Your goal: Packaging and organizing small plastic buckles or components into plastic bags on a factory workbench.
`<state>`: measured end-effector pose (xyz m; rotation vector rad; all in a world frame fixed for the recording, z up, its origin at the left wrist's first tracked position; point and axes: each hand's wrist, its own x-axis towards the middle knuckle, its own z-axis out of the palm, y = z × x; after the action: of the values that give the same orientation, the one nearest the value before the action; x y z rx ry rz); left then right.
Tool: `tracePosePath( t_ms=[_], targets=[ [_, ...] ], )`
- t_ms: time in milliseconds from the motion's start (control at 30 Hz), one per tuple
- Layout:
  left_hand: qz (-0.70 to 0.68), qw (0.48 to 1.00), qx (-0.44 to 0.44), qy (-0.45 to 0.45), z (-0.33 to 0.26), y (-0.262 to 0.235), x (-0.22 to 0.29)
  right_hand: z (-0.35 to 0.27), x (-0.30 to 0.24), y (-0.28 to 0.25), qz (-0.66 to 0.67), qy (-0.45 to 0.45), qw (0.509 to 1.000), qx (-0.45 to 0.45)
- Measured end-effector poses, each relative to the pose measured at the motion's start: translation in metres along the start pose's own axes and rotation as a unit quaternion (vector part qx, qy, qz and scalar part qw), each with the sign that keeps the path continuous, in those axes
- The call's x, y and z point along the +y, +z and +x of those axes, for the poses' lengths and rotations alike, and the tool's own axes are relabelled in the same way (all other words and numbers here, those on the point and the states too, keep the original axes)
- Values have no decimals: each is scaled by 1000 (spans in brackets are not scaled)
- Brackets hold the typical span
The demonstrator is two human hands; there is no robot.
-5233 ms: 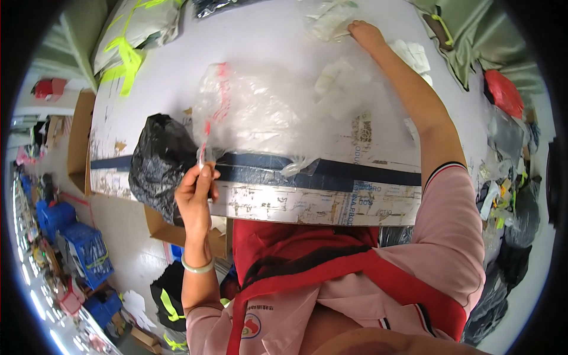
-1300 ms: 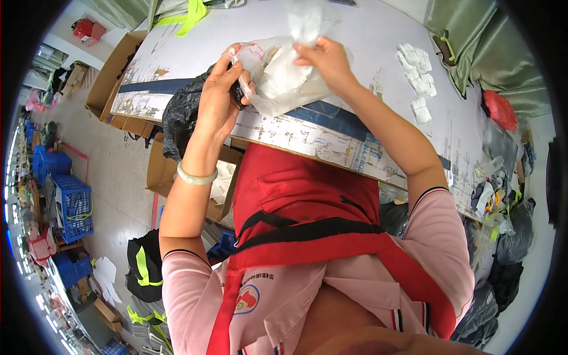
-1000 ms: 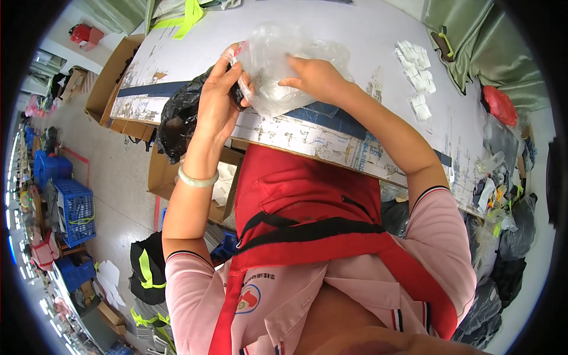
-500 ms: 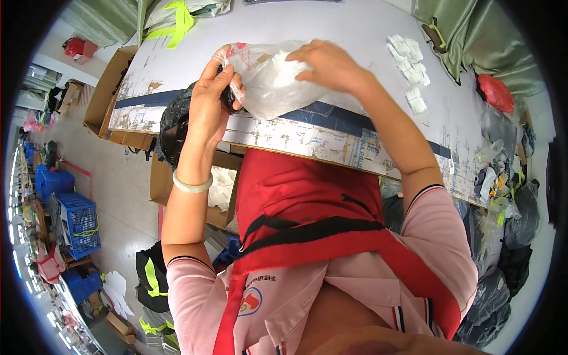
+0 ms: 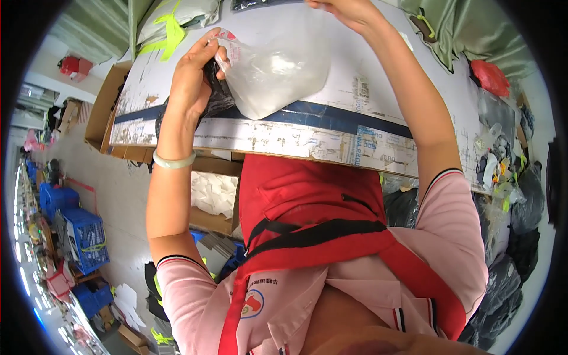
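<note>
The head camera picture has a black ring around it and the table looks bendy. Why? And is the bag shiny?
Head view: a fisheye lens gives the round black rim and bows the table edge toward it. The clear plastic bag, held by the left hand and right hand, shows soft white glare. The middle is sharp; the bright floor at left looks washed out.
</note>
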<state>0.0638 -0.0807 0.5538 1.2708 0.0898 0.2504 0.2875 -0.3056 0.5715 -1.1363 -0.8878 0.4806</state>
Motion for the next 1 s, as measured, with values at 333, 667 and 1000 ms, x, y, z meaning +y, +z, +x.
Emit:
tracePosePath(
  t_ms=[333, 667, 1000],
  targets=[
    [49, 998, -22, -41, 18, 38, -23, -10, 17, 122, -433, -69, 894, -89],
    [27, 997, -61, -36, 17, 62, 7, -45, 27, 87, -217, 17, 973, -81],
    [144, 981, -127, 40, 9, 111, 31, -74, -9, 100, -175, 14, 984, 32]
  ],
)
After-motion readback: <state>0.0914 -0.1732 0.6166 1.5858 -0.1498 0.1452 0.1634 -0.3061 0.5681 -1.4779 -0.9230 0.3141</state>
